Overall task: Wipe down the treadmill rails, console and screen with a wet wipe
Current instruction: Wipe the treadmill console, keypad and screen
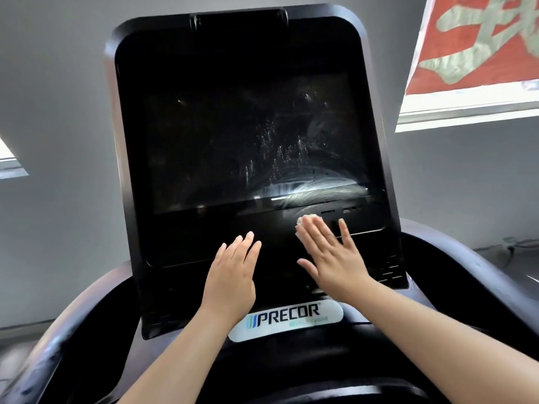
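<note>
Peeking out from under the fingertips of the right hand [332,255], a white wet wipe [306,221] is pressed flat against the black console [180,243] of the treadmill, on the glossy panel just below the lower right edge of the screen [248,141]. Only a small crumpled part of the wipe shows, above and to the left of the fingertips; the rest lies beneath the palm. The right hand's fingers are straight and spread a little, the smallest finger set apart toward the right edge of the console, the thumb pointing down and left.

Left of the wipe, the left hand [233,272] lies flat on the same panel with its fingers straight and close together, holding nothing. The two hands are near each other but apart.

Above the wipe, the dark screen carries curved wet smears along its lower right part and a scatter of fine droplets higher up toward its middle. Two small slots [338,212] sit in the panel just right of the wipe.

Below the hands, a white oval badge [285,319] reads PRECOR. Dark curved rails [58,339] sweep out from either side of the console. Behind the console is a grey wall [58,112], with a red banner [481,48] bearing pale characters at the upper right.
</note>
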`<act>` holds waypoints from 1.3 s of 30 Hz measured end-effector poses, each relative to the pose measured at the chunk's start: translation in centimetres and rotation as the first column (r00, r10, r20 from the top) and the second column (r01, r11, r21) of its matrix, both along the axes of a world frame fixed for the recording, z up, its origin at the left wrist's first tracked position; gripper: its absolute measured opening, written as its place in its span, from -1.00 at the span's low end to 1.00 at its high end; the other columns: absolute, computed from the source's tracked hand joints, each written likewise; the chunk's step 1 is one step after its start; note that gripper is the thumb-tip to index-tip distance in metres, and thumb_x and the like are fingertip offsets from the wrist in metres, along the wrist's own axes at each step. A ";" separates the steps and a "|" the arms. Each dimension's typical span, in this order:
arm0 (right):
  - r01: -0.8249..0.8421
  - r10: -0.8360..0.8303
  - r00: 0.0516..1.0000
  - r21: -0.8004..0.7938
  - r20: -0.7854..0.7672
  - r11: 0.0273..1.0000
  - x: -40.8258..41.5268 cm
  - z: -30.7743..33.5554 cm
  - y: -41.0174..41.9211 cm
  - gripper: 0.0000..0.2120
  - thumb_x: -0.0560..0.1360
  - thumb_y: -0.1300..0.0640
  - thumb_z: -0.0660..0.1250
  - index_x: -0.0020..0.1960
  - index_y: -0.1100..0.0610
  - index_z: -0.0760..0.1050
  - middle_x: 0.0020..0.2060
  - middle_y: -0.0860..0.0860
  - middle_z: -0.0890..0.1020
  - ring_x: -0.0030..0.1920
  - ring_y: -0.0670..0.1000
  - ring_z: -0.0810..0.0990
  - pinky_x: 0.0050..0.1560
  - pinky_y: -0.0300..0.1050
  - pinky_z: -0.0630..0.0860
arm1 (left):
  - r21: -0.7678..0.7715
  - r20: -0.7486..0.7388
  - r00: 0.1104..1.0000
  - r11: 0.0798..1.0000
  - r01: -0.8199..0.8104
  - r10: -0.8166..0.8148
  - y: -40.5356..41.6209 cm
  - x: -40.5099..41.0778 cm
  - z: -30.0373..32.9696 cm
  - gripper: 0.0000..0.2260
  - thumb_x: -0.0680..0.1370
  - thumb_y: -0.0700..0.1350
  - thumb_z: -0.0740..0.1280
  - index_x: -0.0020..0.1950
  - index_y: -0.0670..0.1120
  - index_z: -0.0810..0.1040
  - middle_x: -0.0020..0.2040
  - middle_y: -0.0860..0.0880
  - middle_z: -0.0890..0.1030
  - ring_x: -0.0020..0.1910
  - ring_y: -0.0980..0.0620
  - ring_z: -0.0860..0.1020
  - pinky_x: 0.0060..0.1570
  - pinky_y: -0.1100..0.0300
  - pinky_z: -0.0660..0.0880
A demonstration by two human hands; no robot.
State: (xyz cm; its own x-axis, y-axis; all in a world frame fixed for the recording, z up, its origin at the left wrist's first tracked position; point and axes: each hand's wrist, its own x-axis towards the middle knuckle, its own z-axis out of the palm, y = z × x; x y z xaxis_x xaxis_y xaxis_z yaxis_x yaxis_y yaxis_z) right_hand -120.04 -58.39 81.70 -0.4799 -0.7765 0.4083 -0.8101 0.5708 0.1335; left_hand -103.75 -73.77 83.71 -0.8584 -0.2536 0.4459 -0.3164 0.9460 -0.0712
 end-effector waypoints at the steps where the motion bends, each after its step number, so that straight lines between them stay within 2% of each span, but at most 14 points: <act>1: 0.081 -0.081 0.997 -0.053 0.005 0.995 -0.8 0.6 0.8 -0.37 0.60 -0.23 -0.33 0.55 0.08 -0.05 0.53 0.01 0.07 0.52 -0.09 -0.24 0.46 0.13 -0.27 | 0.001 0.002 1.000 1.000 0.000 0.000 0.0 0.0 0.0 -0.35 0.13 -0.32 0.48 0.24 -0.20 0.54 0.24 -0.17 0.54 0.19 -0.16 0.55 0.17 -0.09 0.46; 4: 0.348 -0.326 0.918 -0.066 0.224 0.935 -2.7 2.6 0.7 -0.41 0.56 -0.25 -0.36 0.44 0.03 -0.46 0.47 -0.04 -0.37 0.44 -0.06 -0.47 0.38 0.10 -0.49 | 0.021 -0.013 1.000 1.000 -0.011 0.011 0.3 -0.2 -0.1 -0.35 0.13 -0.33 0.48 0.23 -0.21 0.55 0.24 -0.18 0.54 0.18 -0.17 0.55 0.17 -0.10 0.45; 6: 0.346 -0.300 0.896 -0.090 0.328 0.934 -1.6 3.7 -1.4 -0.39 0.57 -0.24 -0.32 0.42 0.06 -0.49 0.44 -0.02 -0.44 0.45 0.01 -0.45 0.36 0.09 -0.51 | 0.043 -0.049 0.998 0.999 -0.024 0.026 0.6 -0.4 -0.3 -0.38 0.14 -0.34 0.46 0.22 -0.21 0.55 0.24 -0.18 0.54 0.19 -0.18 0.54 0.19 -0.10 0.41; 8: 0.151 -0.120 0.966 -0.125 0.228 0.981 0.5 3.4 -3.4 -0.35 0.53 -0.27 -0.32 0.48 0.06 -0.35 0.47 0.00 -0.34 0.48 0.04 -0.38 0.38 0.09 -0.49 | 0.067 -0.092 0.995 0.997 -0.040 0.046 1.0 -0.6 -0.3 -0.40 0.16 -0.35 0.45 0.22 -0.21 0.55 0.24 -0.18 0.53 0.21 -0.18 0.52 0.24 -0.09 0.34; 11: -0.168 0.168 0.985 -0.002 -0.027 0.986 1.9 1.3 -3.3 -0.38 0.54 -0.21 -0.08 0.50 0.08 0.20 0.50 0.03 0.21 0.51 0.04 0.10 0.43 0.18 -0.06 | 0.092 -0.142 0.987 0.994 -0.056 0.069 1.3 -1.1 -0.4 -0.40 0.17 -0.37 0.44 0.22 -0.21 0.53 0.24 -0.20 0.51 0.26 -0.15 0.40 0.25 -0.08 0.33; 13: -0.180 0.185 0.980 0.069 -0.079 0.981 0.1 1.0 -1.1 -0.42 0.55 -0.19 -0.02 0.49 0.07 0.22 0.47 -0.01 0.25 0.51 0.02 0.13 0.41 0.20 0.05 | 0.095 -0.164 0.984 0.994 -0.048 0.063 1.5 -1.3 -0.4 -0.39 0.17 -0.37 0.44 0.23 -0.21 0.52 0.24 -0.22 0.49 0.26 -0.13 0.31 0.22 -0.11 0.37; 16: -0.014 0.016 0.997 0.024 -0.081 1.000 -3.9 0.8 3.5 -0.43 0.61 -0.22 -0.20 0.54 0.01 -0.02 0.49 0.01 0.21 0.53 -0.05 -0.10 0.44 0.21 -0.07 | 0.060 -0.168 0.985 0.998 -0.017 0.027 1.9 -1.4 -0.4 -0.39 0.17 -0.36 0.44 0.23 -0.22 0.51 0.26 -0.21 0.45 0.27 -0.13 0.29 0.23 -0.14 0.35; 18: 0.176 -0.176 0.984 -0.028 -0.013 0.984 -5.8 1.1 5.4 -0.37 0.55 -0.27 -0.39 0.54 -0.01 -0.24 0.54 -0.01 0.00 0.51 -0.09 -0.28 0.44 0.13 -0.31 | 0.060 -0.164 0.986 0.998 0.005 0.005 2.2 -1.5 -0.6 -0.39 0.17 -0.36 0.44 0.23 -0.21 0.51 0.26 -0.19 0.44 0.27 -0.12 0.29 0.22 -0.12 0.35; 21: 0.326 -0.319 0.937 -0.030 0.145 0.945 -5.7 1.9 3.8 -0.32 0.38 -0.30 -0.55 0.40 0.02 -0.55 0.38 -0.04 -0.51 0.40 -0.04 -0.52 0.29 0.02 -0.62 | 0.071 -0.162 0.987 0.997 0.018 -0.007 2.5 -1.9 -0.6 -0.38 0.19 -0.36 0.43 0.26 -0.20 0.48 0.27 -0.17 0.44 0.27 -0.10 0.30 0.27 -0.08 0.32; 22: 0.291 -0.281 0.947 -0.050 0.158 0.955 -4.8 2.1 2.5 -0.32 0.41 -0.29 -0.53 0.42 0.03 -0.53 0.40 -0.01 -0.50 0.42 0.00 -0.51 0.32 0.03 -0.59 | 0.072 -0.157 0.988 0.997 0.013 -0.002 2.5 -2.0 -0.6 -0.38 0.20 -0.36 0.43 0.27 -0.20 0.48 0.27 -0.17 0.45 0.28 -0.09 0.30 0.28 -0.06 0.30; 24: 0.077 -0.077 0.997 -0.119 0.000 0.990 -2.8 1.2 0.1 -0.33 0.55 -0.26 -0.37 0.55 0.08 -0.22 0.54 0.07 -0.14 0.53 0.07 -0.22 0.45 0.11 -0.34 | 0.070 -0.154 0.988 0.997 -0.011 0.022 2.2 -2.1 -0.4 -0.39 0.21 -0.36 0.42 0.27 -0.21 0.47 0.26 -0.18 0.47 0.28 -0.08 0.30 0.29 -0.05 0.28; 27: -0.188 0.191 0.967 0.033 -0.171 0.982 -1.4 0.8 -1.0 -0.38 0.57 -0.22 -0.05 0.49 0.11 0.17 0.48 0.07 0.27 0.51 0.09 0.11 0.46 0.15 -0.03 | 0.045 -0.141 0.989 0.998 -0.047 0.053 1.4 -1.5 -0.1 -0.39 0.22 -0.36 0.41 0.28 -0.22 0.47 0.26 -0.19 0.48 0.28 -0.09 0.31 0.28 -0.06 0.32; 32: -0.265 0.367 0.870 0.316 -0.329 0.911 -6.2 1.8 3.6 -0.36 0.52 -0.20 0.04 0.51 0.08 0.14 0.50 0.01 0.23 0.50 0.03 0.14 0.46 0.17 0.04 | -0.035 -0.071 0.995 0.996 -0.079 0.077 0.2 1.0 -0.6 -0.34 0.14 -0.34 0.45 0.26 -0.23 0.50 0.25 -0.20 0.48 0.24 -0.12 0.33 0.21 -0.12 0.42; 39: -0.311 0.450 0.794 0.362 -0.410 0.879 -7.2 1.8 4.5 -0.35 0.51 -0.17 0.03 0.51 0.14 0.11 0.48 0.04 0.21 0.52 0.08 0.02 0.49 0.13 -0.10 | -0.024 -0.034 0.988 0.988 -0.151 0.151 -1.6 4.1 -1.6 -0.32 0.13 -0.31 0.47 0.27 -0.22 0.49 0.27 -0.19 0.46 0.23 -0.12 0.37 0.20 -0.08 0.46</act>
State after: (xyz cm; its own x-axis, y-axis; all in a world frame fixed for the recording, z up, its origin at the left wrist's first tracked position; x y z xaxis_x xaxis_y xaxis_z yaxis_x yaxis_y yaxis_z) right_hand -127.28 -53.85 83.51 0.0743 -0.9634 0.2576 -0.7508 0.1160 0.6502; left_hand -99.67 -75.35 82.12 -0.7961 -0.3672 0.4811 -0.4581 0.8851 -0.0825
